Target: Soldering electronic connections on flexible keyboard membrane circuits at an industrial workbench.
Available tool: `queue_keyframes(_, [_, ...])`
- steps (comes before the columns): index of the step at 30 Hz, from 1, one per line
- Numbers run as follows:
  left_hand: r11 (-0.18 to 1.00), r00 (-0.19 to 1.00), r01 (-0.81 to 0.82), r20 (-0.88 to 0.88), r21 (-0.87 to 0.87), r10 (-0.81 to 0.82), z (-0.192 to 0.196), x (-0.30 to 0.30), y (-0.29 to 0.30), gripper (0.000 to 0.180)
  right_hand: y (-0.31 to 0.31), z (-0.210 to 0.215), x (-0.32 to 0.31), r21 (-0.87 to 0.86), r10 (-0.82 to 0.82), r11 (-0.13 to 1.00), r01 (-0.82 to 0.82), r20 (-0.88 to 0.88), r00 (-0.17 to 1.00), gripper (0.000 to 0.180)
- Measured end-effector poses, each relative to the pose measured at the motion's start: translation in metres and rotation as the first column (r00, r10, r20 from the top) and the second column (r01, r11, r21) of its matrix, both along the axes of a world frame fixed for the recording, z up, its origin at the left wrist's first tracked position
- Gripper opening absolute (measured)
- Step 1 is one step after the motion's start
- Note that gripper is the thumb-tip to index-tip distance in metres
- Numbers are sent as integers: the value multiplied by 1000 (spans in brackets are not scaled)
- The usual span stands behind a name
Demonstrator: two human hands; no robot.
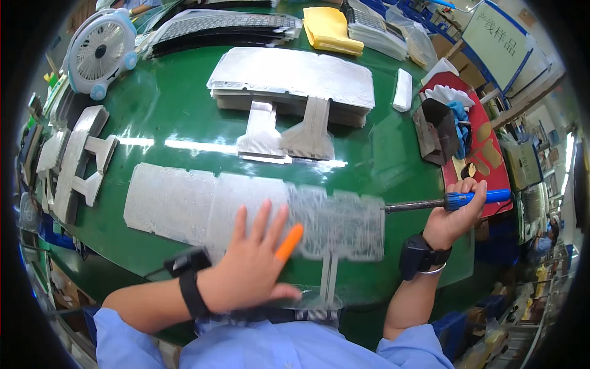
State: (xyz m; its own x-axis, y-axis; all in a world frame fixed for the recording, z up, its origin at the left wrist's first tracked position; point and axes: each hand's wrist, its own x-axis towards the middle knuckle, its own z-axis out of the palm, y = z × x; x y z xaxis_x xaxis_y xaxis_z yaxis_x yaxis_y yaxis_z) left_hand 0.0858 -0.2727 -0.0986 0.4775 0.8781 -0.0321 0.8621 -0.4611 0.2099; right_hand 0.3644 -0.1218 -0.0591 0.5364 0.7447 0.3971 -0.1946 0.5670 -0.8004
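A long, thin translucent sheet, which looks like a flexible keyboard membrane (pixel 175 200), lies across the green table in front of me. Its right part is clearer, and a narrow striped tail runs from there toward my body. My left hand (pixel 246 270) rests on the sheet's near middle with fingers spread, an orange finger cot on the index finger. Wrapped around the blue handle of a soldering iron (pixel 418 206) is my right hand (pixel 458 215). The iron's metal tip points left and meets the sheet's right edge; whether it touches cannot be told.
Beyond the sheet stands a stack of silvery sheets (pixel 289 71) with ribbon tails. More such sheets (pixel 77 160) lie at left, near a white fan (pixel 98 52). A dark metal box (pixel 432 132) and red mat (pixel 491 166) sit at right. A yellow cloth (pixel 332 31) lies at the back.
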Motion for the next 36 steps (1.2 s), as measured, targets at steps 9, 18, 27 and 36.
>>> queue_keyframes(9, [922, 954, 230, 115, 313, -277, 71, -11, -56, 24, 8, 4, 19, 21, -101, 994, 105, -151, 983, 30])
queue_keyframes(18, [901, 969, 56, -240, 429, 54, 42, -144, -34, 30, 9, 3, 20, 38, -58, 997, 66, -193, 979, 32])
queue_keyframes(27, [948, 985, -155, -34, 276, 171, 74, -120, 23, 31, 8, 4, 17, 25, -44, 998, 49, -176, 983, 33])
queue_keyframes(36, [672, 963, -80, -116, 736, 241, 16, -81, 200, 39, 19, -13, 19, -44, -76, 997, 68, -231, 970, 26])
